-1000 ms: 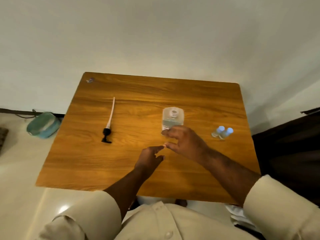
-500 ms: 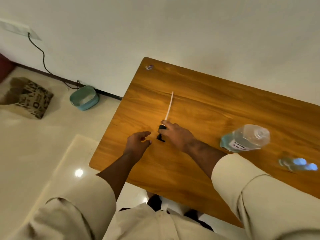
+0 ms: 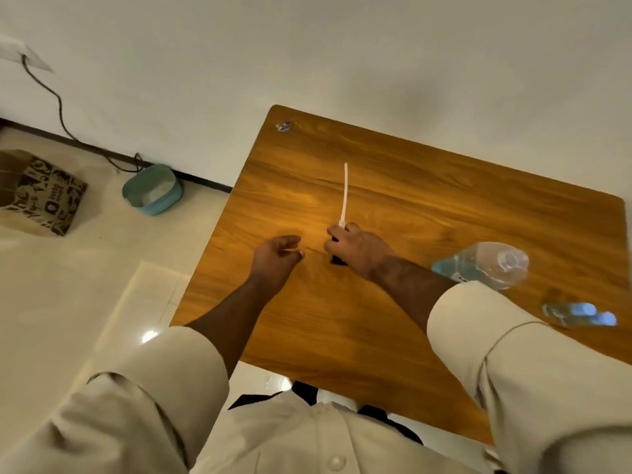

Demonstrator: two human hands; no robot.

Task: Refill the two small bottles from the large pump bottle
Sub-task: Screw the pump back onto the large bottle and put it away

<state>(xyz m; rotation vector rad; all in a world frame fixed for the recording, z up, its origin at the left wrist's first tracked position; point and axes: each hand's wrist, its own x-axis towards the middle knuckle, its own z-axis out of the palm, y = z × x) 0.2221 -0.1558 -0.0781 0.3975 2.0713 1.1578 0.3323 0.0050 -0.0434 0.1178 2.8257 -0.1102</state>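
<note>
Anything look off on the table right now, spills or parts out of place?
The pump is out of the large bottle and lies flat on the table, tube pointing away; the right hand covers its black head. The bottle mouth is open. The two small bottles look blurred. No spill visible.

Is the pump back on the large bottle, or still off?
Off. The pump lies flat on the table, its tube pointing away, its black head under the right hand. The large bottle stands apart with a bare neck.
</note>
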